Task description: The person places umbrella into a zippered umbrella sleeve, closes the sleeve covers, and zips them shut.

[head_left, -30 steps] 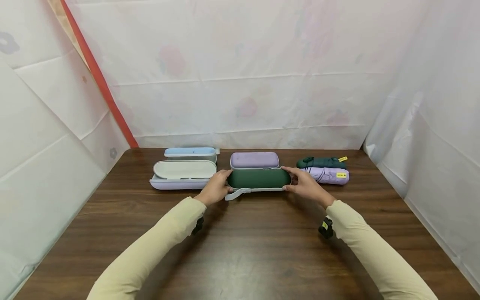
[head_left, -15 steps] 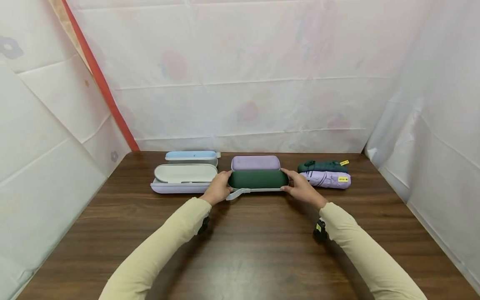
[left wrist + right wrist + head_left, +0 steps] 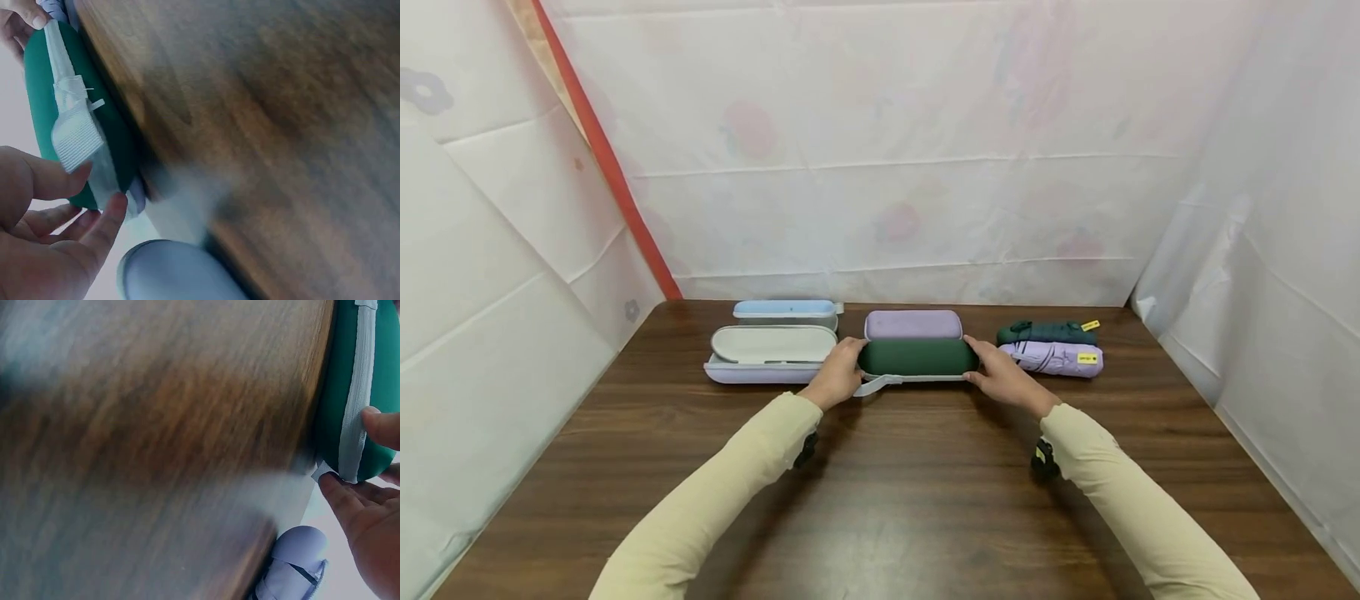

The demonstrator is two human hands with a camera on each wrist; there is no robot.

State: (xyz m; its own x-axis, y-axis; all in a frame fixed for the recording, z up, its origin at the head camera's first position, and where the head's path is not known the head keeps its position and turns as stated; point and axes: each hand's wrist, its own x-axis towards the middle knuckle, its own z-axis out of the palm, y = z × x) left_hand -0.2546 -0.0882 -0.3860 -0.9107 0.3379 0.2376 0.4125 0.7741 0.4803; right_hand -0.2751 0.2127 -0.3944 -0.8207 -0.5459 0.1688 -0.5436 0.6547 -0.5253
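Note:
A dark green zip case [image 3: 917, 357] with a pale grey zipper band lies lengthwise between my hands, just in front of a lavender zip case [image 3: 913, 324]. My left hand [image 3: 837, 373] grips its left end, thumb and fingers on either side of the zipper band in the left wrist view. A grey strap [image 3: 77, 134] sticks out beside that thumb. At the other end my right hand [image 3: 1004, 377] pinches the case, its thumb on the zipper band [image 3: 359, 394] and a finger at a small pale tab [image 3: 321, 470].
To the left sits a case with a whitish top and lavender base [image 3: 763, 373], with a light blue and grey case [image 3: 784, 308] behind it. On the right lie a folded lavender umbrella [image 3: 1056, 358] and a folded dark green umbrella [image 3: 1045, 333]. White sheeting [image 3: 880, 183] walls the brown table [image 3: 910, 483].
The green case has shifted slightly back against the lavender case, covering its front edge. Both hands keep their hold on its ends.

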